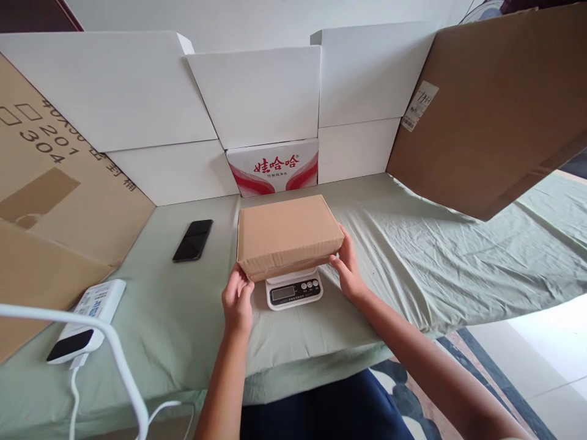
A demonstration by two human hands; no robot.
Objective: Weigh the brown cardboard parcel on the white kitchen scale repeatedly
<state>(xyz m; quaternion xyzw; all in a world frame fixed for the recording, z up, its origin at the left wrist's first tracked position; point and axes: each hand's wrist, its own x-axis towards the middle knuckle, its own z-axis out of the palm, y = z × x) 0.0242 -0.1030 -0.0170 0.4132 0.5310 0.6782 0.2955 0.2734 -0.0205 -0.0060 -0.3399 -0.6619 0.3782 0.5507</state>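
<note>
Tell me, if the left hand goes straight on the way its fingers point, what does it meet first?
The left hand already touches the cardboard box on the scale, so it would probably just press on the box's near left corner.

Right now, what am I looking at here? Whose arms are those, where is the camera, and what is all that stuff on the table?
No machine here: these are a person's two bare arms, filmed by a camera worn on their head, looking forward and down. The left hand and right hand touch the two ends of a brown box, which sits on a small white scale; whether either hand has a closed grip on it I cannot tell. The table is covered by a green cloth. On it lie a black phone and, at the near left, a white device with a cable. White and brown cardboard sheets stand around as walls, with a red-printed carton behind the box.
</note>
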